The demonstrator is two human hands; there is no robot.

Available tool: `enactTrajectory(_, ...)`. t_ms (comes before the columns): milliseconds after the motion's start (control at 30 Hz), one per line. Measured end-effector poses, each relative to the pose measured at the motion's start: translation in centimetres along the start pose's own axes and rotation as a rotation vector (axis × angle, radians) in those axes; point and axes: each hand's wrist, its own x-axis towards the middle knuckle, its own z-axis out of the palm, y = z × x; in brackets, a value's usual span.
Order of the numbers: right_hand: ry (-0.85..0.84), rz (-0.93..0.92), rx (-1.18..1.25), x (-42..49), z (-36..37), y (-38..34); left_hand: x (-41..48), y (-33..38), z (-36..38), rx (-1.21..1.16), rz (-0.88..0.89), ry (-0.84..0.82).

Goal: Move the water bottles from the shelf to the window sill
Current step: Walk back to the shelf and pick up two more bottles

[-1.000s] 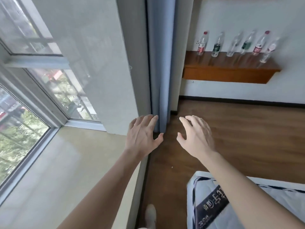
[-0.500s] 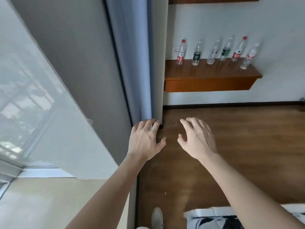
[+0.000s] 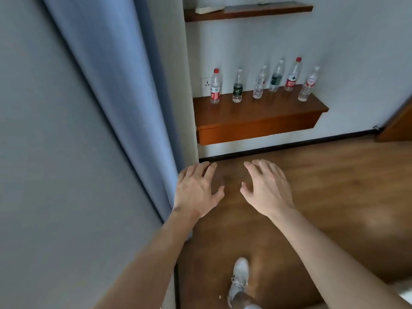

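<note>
My left grip [image 3: 197,192] and right grip [image 3: 266,189] are spread, empty. Six clear plastic water bottles [image 3: 259,82] stand ahead on the brown wooden shelf [image 3: 256,117]; probably light, slippery, best taken mid-body.

Both forearms are bare from the lower frame edge to the wrists, with no sleeve, watch, bracelet or ring visible. The left hand [image 3: 197,192] and right hand [image 3: 266,190] are ungloved, with short, plain nails. Below the hands, one foot wears a white lace-up sneaker [image 3: 239,278] with white laces and a rounded toe. A bare ankle rises from the sneaker's collar, meeting a pale garment edge at the frame's bottom.
</note>
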Motion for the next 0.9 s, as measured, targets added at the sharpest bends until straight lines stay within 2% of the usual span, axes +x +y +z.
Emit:
enactTrajectory(300, 0.002, 0.020, -0.009, 12.2, 3.2, 7.3, 14.8, 1.4, 3.9, 0.015, 0.002, 0.014)
enactTrajectory(567, -0.020, -0.003, 0.040, 24.9, 5.4, 16.2, 29.8, 4.3, 6.1, 0.044, -0.048, -0.079)
enactTrajectory(900, -0.024, -0.070, 0.082, 36.5, 9.3, 20.1, 40.2, 3.0, 8.7, 0.081, -0.135, -0.100)
